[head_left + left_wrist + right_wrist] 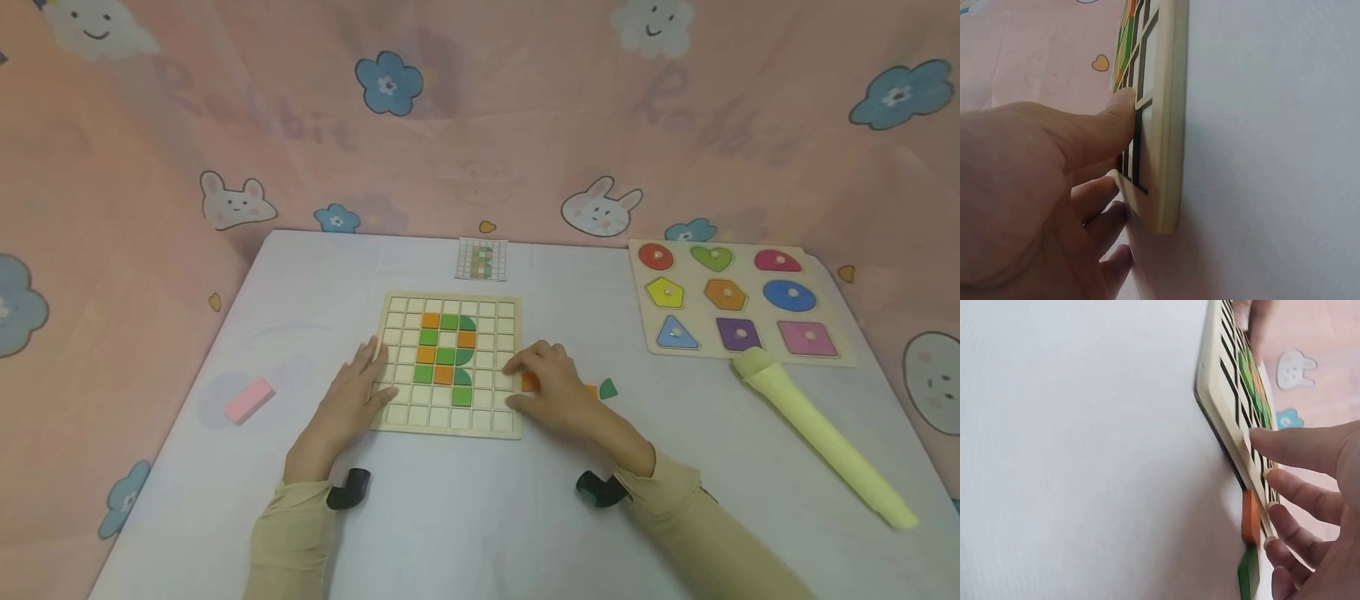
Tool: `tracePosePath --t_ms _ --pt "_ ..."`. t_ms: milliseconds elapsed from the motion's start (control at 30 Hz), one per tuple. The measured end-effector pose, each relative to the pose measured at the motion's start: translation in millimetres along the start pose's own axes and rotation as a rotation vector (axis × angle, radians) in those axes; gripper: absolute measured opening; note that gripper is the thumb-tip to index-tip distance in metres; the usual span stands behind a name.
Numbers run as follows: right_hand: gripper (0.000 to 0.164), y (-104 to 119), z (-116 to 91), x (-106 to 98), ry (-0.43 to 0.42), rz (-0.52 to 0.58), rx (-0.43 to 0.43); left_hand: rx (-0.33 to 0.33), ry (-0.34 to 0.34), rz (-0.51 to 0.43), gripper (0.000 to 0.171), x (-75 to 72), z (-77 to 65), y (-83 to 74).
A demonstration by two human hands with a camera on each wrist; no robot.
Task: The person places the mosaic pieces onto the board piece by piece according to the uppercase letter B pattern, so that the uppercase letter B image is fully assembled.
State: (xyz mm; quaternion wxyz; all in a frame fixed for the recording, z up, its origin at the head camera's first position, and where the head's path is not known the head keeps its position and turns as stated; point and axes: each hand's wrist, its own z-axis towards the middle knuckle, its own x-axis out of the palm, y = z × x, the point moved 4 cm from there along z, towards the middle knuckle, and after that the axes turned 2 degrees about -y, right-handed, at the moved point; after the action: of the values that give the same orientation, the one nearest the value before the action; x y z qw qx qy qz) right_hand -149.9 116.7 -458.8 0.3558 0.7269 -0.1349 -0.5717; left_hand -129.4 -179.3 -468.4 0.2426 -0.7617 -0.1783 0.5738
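2 hands [343, 408] [558, 387] — at gridded board [483, 358]

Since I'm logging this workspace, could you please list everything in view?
grid board: one, pale wood, table centre
fitted tiles: 12, orange and green, in grid board
loose tiles: at least three, orange and green, beside grid board
card: one, whitish, beyond grid board
shape board: one, pale, nine coloured pieces, right
stick: one, pale yellow, right
block: one, pink, left
table: one, white, below
backdrop: one, pink, behind
wrist devices: two, black, at wrists
sleeves: two, beige, forearms
left hand: one, fingers at grid board's left edge
right hand: one, fingers at grid board's right edge
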Motion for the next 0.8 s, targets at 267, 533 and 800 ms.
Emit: tracePosePath --t_ms 267,533,800 --pt "0.041 -17 -2 -15 0.033 -0.028 0.032 0.004 -0.003 0.001 0.073 -0.2 -0.2 0.5" --pt "0.025 -21 -3 -19 -0.005 -0.074 0.028 0.001 -0.007 0.007 0.073 0.7 -0.1 1.2" --pt "0.023 -23 0 -22 -0.074 -0.061 0.046 0.005 -0.01 0.006 0.074 -0.4 -0.6 0.4"
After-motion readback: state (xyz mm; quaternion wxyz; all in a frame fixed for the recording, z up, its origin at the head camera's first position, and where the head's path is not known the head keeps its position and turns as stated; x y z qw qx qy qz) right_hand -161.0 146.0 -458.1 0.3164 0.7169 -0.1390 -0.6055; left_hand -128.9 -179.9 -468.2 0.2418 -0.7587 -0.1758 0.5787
